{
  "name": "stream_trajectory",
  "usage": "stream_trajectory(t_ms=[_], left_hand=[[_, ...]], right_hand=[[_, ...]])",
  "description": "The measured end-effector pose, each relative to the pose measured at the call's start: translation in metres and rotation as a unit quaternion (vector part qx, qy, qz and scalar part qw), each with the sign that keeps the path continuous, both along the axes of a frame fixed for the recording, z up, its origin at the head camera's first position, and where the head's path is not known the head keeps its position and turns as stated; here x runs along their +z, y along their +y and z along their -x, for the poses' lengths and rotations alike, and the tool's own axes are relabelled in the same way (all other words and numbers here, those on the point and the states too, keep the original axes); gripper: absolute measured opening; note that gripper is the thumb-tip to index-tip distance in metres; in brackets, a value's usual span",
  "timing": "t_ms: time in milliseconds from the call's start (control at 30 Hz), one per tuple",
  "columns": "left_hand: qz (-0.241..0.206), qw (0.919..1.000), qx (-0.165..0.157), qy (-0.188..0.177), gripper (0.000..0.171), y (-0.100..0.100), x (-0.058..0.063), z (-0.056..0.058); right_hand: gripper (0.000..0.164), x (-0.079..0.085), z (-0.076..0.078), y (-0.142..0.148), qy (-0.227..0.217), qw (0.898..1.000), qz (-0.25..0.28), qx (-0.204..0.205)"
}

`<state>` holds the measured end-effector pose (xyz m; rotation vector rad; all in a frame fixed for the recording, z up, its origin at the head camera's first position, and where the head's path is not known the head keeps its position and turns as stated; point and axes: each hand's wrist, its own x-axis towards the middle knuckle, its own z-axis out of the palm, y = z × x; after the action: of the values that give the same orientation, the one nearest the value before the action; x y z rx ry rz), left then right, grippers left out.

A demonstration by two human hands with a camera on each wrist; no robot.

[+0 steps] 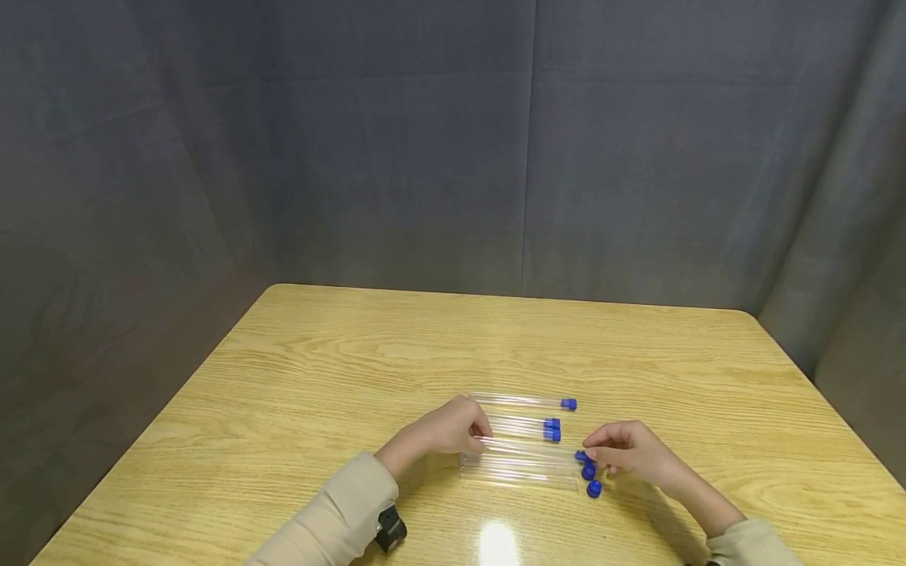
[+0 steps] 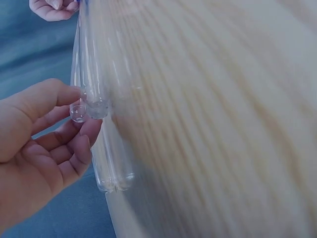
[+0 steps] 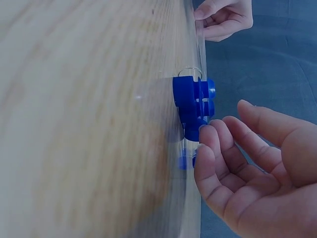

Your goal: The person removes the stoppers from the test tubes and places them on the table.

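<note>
My left hand (image 1: pixel 453 426) pinches the rounded end of a clear test tube (image 2: pixel 78 111) between thumb and fingers. Right beside it lies another uncapped tube (image 2: pixel 97 106), and more clear tubes (image 1: pixel 520 475) lie close in front on the table. At the tubes' open ends is my right hand (image 1: pixel 633 454), its fingers bent loosely and thumb held apart. In the right wrist view its fingertips (image 3: pixel 205 133) are right at a small group of loose blue caps (image 3: pixel 185 94), with nothing between thumb and fingers. One loose cap (image 1: pixel 594 489) sits nearest to me.
Behind the hands, two tubes with blue caps (image 1: pixel 552 429) lie side by side, and another capped tube (image 1: pixel 520 399) lies farther back. Everything rests on a wooden table (image 1: pixel 354 354) with grey curtains (image 1: pixel 396 173) around it.
</note>
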<state>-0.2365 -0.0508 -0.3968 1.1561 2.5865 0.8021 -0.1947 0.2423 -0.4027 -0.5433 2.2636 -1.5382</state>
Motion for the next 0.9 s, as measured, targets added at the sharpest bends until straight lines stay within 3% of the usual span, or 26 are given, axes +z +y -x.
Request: stream_trajectory(t_ms=[367, 533, 767, 900], left_hand=[[-0.033, 0.9992, -0.001, -0.022, 0.011, -0.003, -0.002, 0.0], [-0.065, 0.9957, 0.018, -0.063, 0.008, -0.003, -0.004, 0.0], [-0.143, 0.9748, 0.052, -0.163, 0.011, -0.003, 0.0, -0.004], [-0.179, 0.9636, 0.051, -0.191, 0.017, -0.007, 0.003, -0.005]], right_hand=[[0.028, 0.001, -0.001, 0.0, 0.003, 1.0, 0.013, 0.012], [0.03, 0.004, -0.001, 0.001, 0.001, 1.0, -0.002, -0.003], [0.028, 0.009, 0.001, 0.008, 0.045, 0.999, -0.003, -0.01], [0.031, 0.015, 0.001, 0.011, 0.063, 0.997, -0.008, -0.032]])
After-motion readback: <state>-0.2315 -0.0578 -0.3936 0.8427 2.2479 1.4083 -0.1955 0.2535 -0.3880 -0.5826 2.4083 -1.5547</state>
